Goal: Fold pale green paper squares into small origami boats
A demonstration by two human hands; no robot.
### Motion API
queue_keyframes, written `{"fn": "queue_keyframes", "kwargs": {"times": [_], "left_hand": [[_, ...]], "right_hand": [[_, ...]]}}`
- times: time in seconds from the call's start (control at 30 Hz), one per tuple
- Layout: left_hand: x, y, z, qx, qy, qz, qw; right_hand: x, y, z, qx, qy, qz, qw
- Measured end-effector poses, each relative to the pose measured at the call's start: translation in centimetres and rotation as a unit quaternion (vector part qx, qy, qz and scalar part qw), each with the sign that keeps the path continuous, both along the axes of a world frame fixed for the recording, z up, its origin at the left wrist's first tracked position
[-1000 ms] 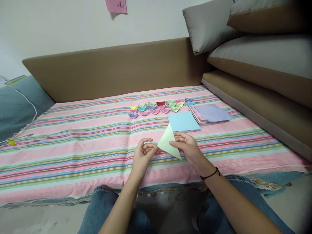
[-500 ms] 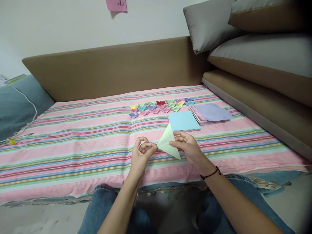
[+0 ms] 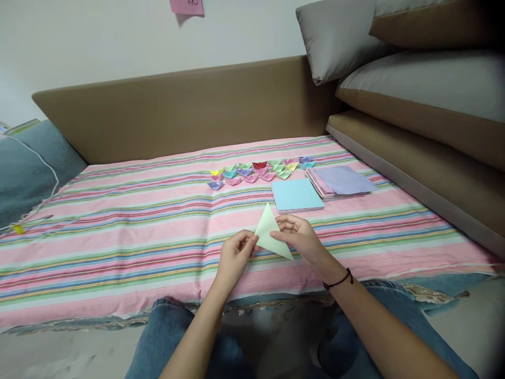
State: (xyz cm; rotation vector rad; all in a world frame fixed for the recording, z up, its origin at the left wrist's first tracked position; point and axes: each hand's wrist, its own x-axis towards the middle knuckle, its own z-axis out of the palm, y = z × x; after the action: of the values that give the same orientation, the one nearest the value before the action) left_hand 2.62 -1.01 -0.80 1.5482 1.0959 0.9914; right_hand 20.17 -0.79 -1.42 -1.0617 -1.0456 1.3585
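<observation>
A pale green sheet of paper (image 3: 269, 230), folded into a triangle, is held up between my two hands above the striped cloth. My left hand (image 3: 236, 255) pinches its left corner between thumb and fingers. On the opposite side my right hand (image 3: 302, 239) grips the paper, thumb on the near face and fingers behind it. One point of the triangle aims away from me, another down to the right. Just beyond lies a stack of square paper with a light blue sheet (image 3: 298, 195) on top.
Rows of small folded paper boats (image 3: 251, 178) in several colours stand farther back. A stack of purple and pink paper (image 3: 343, 180) lies right of the blue one. Big cushions (image 3: 418, 79) pile up at the right, and a brown backrest (image 3: 189, 113) closes the far side. A white cable (image 3: 43, 158) runs at the left.
My left hand has closed more fully on the paper's left corner, its fingers curling in. The triangle has turned slightly, its top point shifting left. My right hand keeps its grip.
</observation>
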Motion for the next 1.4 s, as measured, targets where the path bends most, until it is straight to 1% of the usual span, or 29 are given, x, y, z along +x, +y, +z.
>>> {"fn": "queue_keyframes", "kwargs": {"times": [0.07, 0.13, 0.2, 0.3, 0.43, 0.53, 0.7, 0.77, 0.87, 0.93, 0.97, 1.0, 1.03, 1.07, 1.13, 1.17, 1.2, 1.23, 1.3, 1.33, 1.4], "left_hand": [[0.0, 0.0, -0.1, 0.0, 0.006, 0.002, 1.0], [0.0, -0.1, -0.3, -0.013, 0.006, -0.011, 1.0], [0.1, -0.2, -0.5, -0.026, 0.004, -0.033, 0.999], [0.3, -0.3, -0.6, -0.027, 0.01, -0.05, 0.998], [0.4, -0.2, -0.3, -0.021, 0.011, -0.06, 0.998], [0.3, -0.2, 0.2, -0.022, 0.015, -0.07, 0.997], [0.3, -0.4, 0.7, -0.019, 0.03, -0.079, 0.996], [0.2, -0.5, 0.8, -0.019, 0.045, -0.083, 0.995], [-0.1, -0.6, 0.7, -0.021, 0.074, -0.089, 0.993], [-0.4, -0.6, 0.5, -0.029, 0.07, -0.089, 0.993], [-0.5, -0.6, 0.4, -0.034, 0.059, -0.085, 0.994], [-0.6, -0.5, 0.4, -0.039, 0.044, -0.078, 0.995], [-0.6, -0.4, 0.3, -0.043, 0.028, -0.068, 0.996], [-0.7, -0.3, 0.3, -0.047, 0.013, -0.056, 0.997], [-0.7, 0.0, 0.3, -0.049, -0.009, -0.031, 0.998], [-0.7, 0.1, 0.3, -0.048, -0.013, -0.023, 0.998], [-0.6, 0.2, 0.3, -0.046, -0.014, -0.021, 0.999], [-0.5, 0.3, 0.3, -0.044, -0.014, -0.023, 0.999], [-0.4, 0.3, 0.1, -0.032, -0.009, -0.019, 0.999], [-0.2, 0.3, -0.1, -0.013, -0.001, 0.002, 1.0], [0.0, 0.1, -0.4, 0.065, 0.051, 0.086, 0.993]], "right_hand": [[0.0, 0.0, 0.1, 0.011, -0.005, 0.028, 1.0], [-0.2, -0.2, 0.0, 0.023, -0.011, 0.056, 0.998], [-0.4, -0.3, -0.1, 0.025, -0.032, 0.059, 0.997], [-0.8, -0.4, -0.3, 0.014, -0.065, 0.027, 0.997], [-0.7, -0.4, -0.2, 0.013, -0.044, 0.008, 0.999], [-0.2, -0.3, 0.3, 0.035, -0.025, -0.014, 0.999], [0.1, -0.3, 1.0, 0.065, -0.023, -0.052, 0.996], [0.5, -0.1, 1.1, 0.068, 0.003, -0.082, 0.994], [1.9, 0.6, 1.4, 0.054, 0.065, -0.152, 0.985], [2.9, 0.9, 1.6, 0.051, 0.082, -0.183, 0.978], [3.2, 1.0, 1.7, 0.053, 0.081, -0.186, 0.978], [3.4, 0.9, 1.8, 0.054, 0.075, -0.18, 0.979], [3.3, 0.8, 1.8, 0.05, 0.068, -0.16, 0.983], [3.1, 0.6, 1.8, 0.04, 0.062, -0.124, 0.99], [2.3, 0.1, 1.7, 0.004, 0.054, -0.017, 0.998], [1.7, -0.1, 1.6, -0.011, 0.047, 0.032, 0.998], [1.3, -0.3, 1.5, -0.02, 0.039, 0.064, 0.997], [0.8, -0.4, 1.3, -0.025, 0.029, 0.077, 0.996], [0.3, -0.4, 0.7, -0.014, 0.012, 0.068, 0.998], [0.2, -0.3, 0.4, -0.008, 0.004, 0.056, 0.998], [0.0, -0.1, -0.1, 0.016, -0.015, 0.019, 1.0]]}}
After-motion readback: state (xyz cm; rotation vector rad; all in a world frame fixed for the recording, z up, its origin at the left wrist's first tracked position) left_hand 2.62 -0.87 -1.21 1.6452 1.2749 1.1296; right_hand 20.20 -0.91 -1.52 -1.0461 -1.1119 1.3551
